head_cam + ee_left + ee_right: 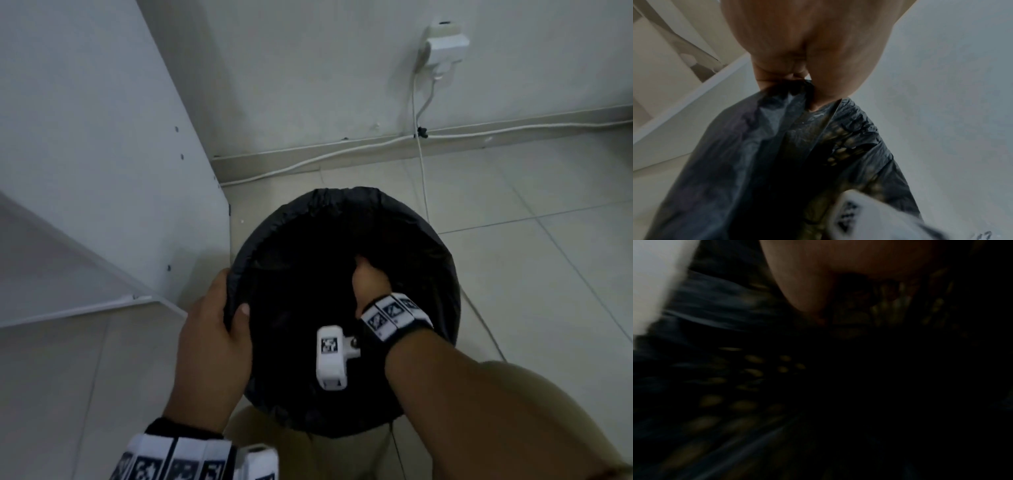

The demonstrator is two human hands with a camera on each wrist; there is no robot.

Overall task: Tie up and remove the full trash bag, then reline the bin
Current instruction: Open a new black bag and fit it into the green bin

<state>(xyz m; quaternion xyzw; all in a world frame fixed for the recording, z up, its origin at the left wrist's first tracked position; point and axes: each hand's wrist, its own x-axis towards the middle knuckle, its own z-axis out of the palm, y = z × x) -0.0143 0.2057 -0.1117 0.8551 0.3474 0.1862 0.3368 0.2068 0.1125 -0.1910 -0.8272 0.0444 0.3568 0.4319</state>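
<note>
A round bin stands on the floor, lined with a black trash bag (342,212) whose edge is folded over the rim and hides the bin's wall. My left hand (233,294) grips the bag-covered rim on its left side, thumb inside and fingers outside. In the left wrist view that hand (805,81) pinches the black bag (766,146). My right hand (370,277) reaches down inside the bag near the middle, its fingers lost in the dark. The right wrist view shows only the palm (828,272) against dim bag film (715,305), with a pattern of pale holes showing through.
A white cabinet (102,137) stands close on the left. A wall socket with a plug (443,41) sits behind the bin, and cables (423,171) run down and along the skirting. The floor (513,205) is tiled to the right. My beige-trousered knee (513,411) is at the lower right.
</note>
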